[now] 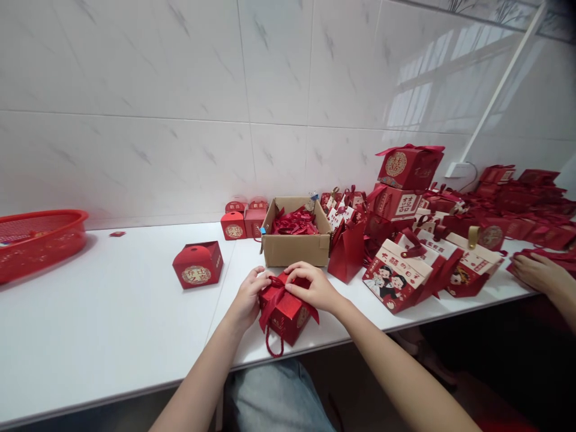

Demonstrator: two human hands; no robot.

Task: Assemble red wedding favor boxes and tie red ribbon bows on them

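Note:
A red gift box (292, 318) with a rope handle hanging over its near side sits at the table's front edge, between my two hands. Across its top lies a red ribbon (270, 312), gathered into a bow or knot in the middle. My left hand (249, 298) is at the box's left side, its fingers closed on a loop of the ribbon. From the right, my right hand (312, 287) reaches over the top, with thumb and fingers pinching the ribbon near the knot. The fingers partly cover the knot.
Behind the box stands a cardboard box (294, 251) full of red ribbons. A red box (198, 266) is to the left, a red plastic basket (45, 243) farther left. Gift bags (396, 276) and stacked boxes (398, 201) crowd the right, where another person's hand (542, 273) rests.

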